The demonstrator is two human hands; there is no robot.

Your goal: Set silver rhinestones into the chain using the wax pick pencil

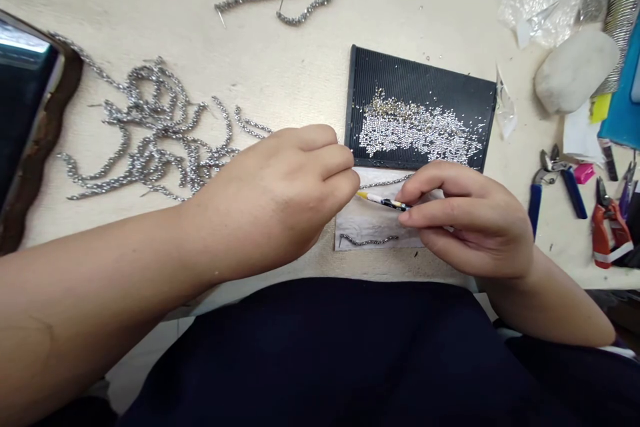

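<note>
On the far left is a dark thing with a wavy brown edge (35,127). Next to it, a big heap of silver bead strings (150,137) lies on the bench (280,60). The left hand (275,197) is just past the heap. Its fingers (335,173) pinch close together right by a thin bead string (385,181), but I cannot tell if they grip it. The string lies on a white marble-look card (370,227), just below a black ridged tray (420,70) of tiny silver beads (415,127). The right hand (467,220) holds a thin yellow and black stick (383,200) in its fingers (430,213). The stick's yellow tip points at the left fingers. Far right are blue pliers (557,190) and red pliers (607,230).
</note>
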